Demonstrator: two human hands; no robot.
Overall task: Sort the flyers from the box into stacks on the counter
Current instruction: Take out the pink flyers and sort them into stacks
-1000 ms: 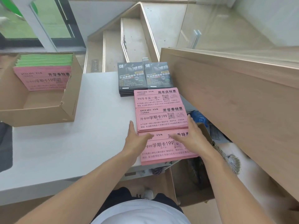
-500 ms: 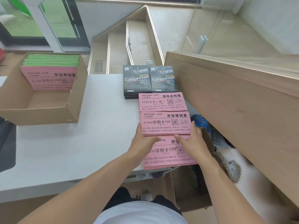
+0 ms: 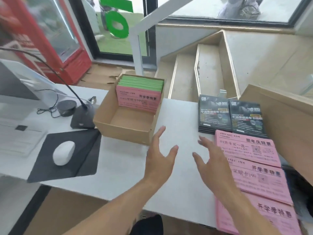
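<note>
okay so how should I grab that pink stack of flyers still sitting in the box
Take the pink flyers by their two short ends, coming straight down from above. They lie flat against the far wall of the cardboard box, with green flyers behind, so only the near long edge faces open box floor. Both the left hand and right hand are empty.

Bare counter (image 3: 179, 119) between box (image 3: 125, 129) and pink stacks (image 3: 250, 160)

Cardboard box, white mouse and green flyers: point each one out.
Cardboard box (image 3: 123, 131): head view, on its near front wall.
White mouse (image 3: 63, 152): head view, middle of its top shell.
Green flyers (image 3: 141, 83): head view, top sheet of the stack inside the box.
</note>
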